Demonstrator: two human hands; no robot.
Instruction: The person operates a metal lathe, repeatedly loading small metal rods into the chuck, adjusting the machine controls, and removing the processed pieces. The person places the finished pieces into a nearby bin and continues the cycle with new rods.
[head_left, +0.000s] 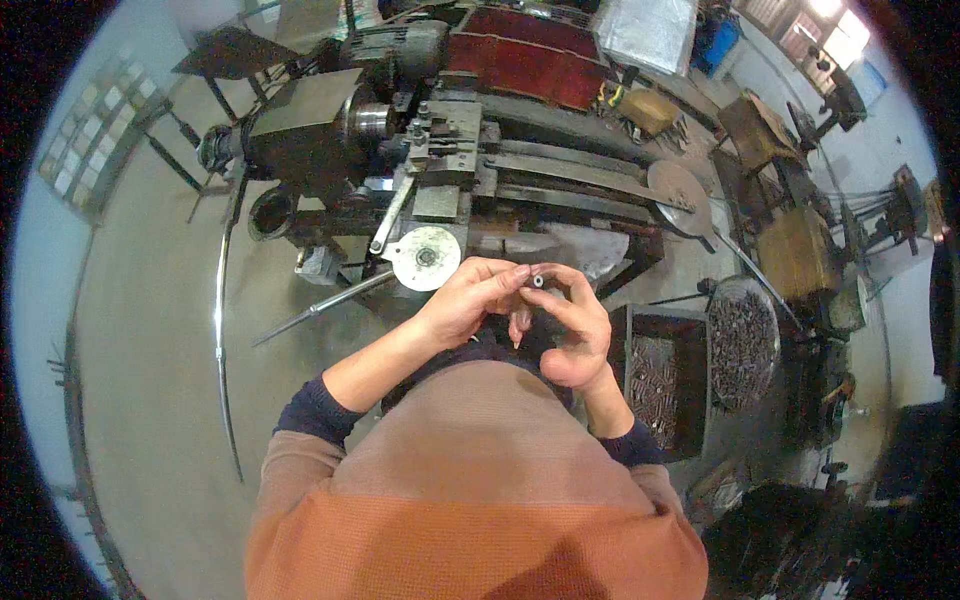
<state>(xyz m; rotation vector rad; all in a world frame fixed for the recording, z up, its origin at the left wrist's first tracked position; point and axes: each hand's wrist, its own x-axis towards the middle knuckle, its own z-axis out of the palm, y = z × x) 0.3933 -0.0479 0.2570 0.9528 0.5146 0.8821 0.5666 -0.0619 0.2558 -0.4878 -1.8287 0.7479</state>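
Both my hands are raised together in front of my body, near the lathe's front. A small round metal piece with a hole in its end [538,282] sits between their fingertips. My left hand [470,300] reaches it from the left, thumb and fingers pinched together. My right hand [578,325] curls around it from the right, thumb and forefinger at its sides. The fingers hide most of the piece, so its length cannot be told. Just beyond my left hand is the lathe's pale round handwheel [427,258], which neither hand is gripping.
The lathe [440,150] spans the area ahead, with its chuck [372,122] at left. A lever with a long handle [325,308] juts toward the floor. Right of me stand a box [622,350] and a round container [742,340], both holding many small metal parts.
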